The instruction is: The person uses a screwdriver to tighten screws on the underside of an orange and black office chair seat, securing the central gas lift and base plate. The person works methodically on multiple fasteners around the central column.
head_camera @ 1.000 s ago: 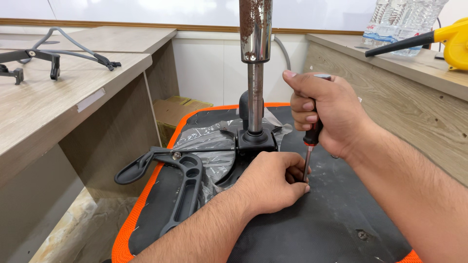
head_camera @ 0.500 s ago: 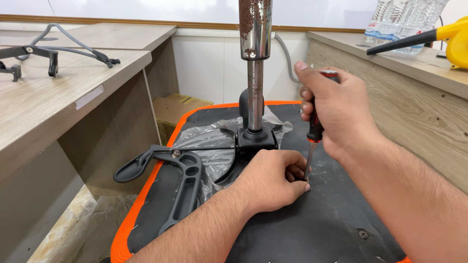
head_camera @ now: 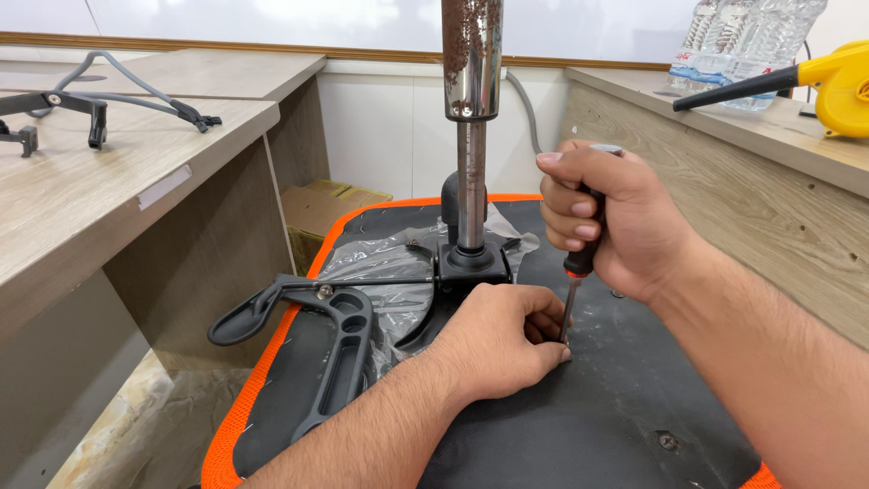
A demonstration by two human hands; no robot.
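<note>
Black armrest point(head_camera: 339, 349) at 8 o'clock, flat on upturned seat point(head_camera: 579, 435). Steel column point(head_camera: 471, 136) upright at 12 o'clock, plastic wrap point(head_camera: 385, 272) round its base. Left hand point(head_camera: 498, 340) at centre, fingers pinched on screwdriver point(head_camera: 572, 290) tip against seat. Right hand point(head_camera: 611, 217) at 1 o'clock, fist clamped round handle, shaft vertical. Yellow blower point(head_camera: 828, 77) on desk point(head_camera: 769, 181) at 2 o'clock.

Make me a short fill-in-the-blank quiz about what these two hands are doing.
1. The right hand grips a ____ by its handle.
2. The left hand rests on the seat underside, whose edge trim is ____.
3. The metal column stands ____.

Answers: screwdriver; orange; upright
</note>
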